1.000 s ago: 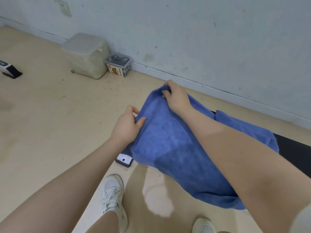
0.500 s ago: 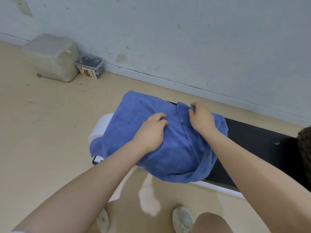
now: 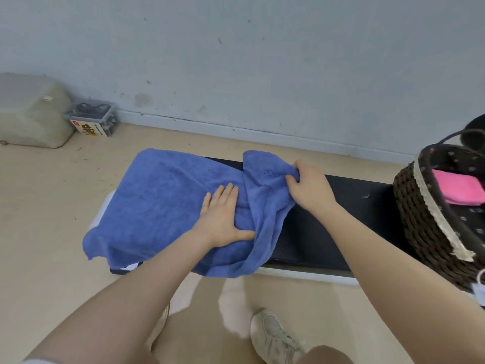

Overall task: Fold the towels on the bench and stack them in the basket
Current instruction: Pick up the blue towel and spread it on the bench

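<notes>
fuzzy terry-cloth blue towel (image 3: 168, 200), woven wicker basket (image 3: 420, 219), matt black bench (image 3: 341, 219)

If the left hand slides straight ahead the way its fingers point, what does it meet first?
The left hand lies flat on the blue towel, fingers pointing away and slightly right. It would probably meet first the raised fold that the right hand pinches; depth is unclear.

At three o'clock the basket (image 3: 430, 222) is cut off by the frame edge. The bench (image 3: 328, 232) is partly hidden under the blue towel (image 3: 168, 206). At nine o'clock the box label (image 3: 91, 129) cannot be read.
</notes>
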Demonstrator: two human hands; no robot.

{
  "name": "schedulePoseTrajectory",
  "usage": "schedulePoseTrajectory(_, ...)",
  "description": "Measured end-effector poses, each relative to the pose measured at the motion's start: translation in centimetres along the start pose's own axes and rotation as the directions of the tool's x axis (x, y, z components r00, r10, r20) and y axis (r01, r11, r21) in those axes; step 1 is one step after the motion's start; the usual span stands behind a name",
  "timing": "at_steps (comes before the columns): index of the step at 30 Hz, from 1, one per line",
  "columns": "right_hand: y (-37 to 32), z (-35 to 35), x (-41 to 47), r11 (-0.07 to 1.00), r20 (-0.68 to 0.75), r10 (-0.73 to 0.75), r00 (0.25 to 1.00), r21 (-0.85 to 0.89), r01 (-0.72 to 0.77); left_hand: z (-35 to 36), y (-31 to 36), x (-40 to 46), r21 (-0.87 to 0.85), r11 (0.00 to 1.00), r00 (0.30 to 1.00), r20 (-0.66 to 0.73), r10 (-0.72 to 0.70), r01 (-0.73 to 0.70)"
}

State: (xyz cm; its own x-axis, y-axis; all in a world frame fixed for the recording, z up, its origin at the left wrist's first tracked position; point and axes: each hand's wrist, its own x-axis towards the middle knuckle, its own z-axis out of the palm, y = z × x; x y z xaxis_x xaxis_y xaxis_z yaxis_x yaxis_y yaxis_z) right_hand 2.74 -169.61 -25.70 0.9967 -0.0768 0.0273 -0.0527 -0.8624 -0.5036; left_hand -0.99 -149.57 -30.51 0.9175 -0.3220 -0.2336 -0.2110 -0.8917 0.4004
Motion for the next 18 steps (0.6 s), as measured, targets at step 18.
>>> schedulePoseTrajectory(18, 8.3, -6.7, -8.3, 0.879, 0.077, 0.360, 0.930, -0.362, -0.311, -0.3, 5.8, -0.8, 0.214, 0.960, 0.981, -0.032, 0.192, -0.181)
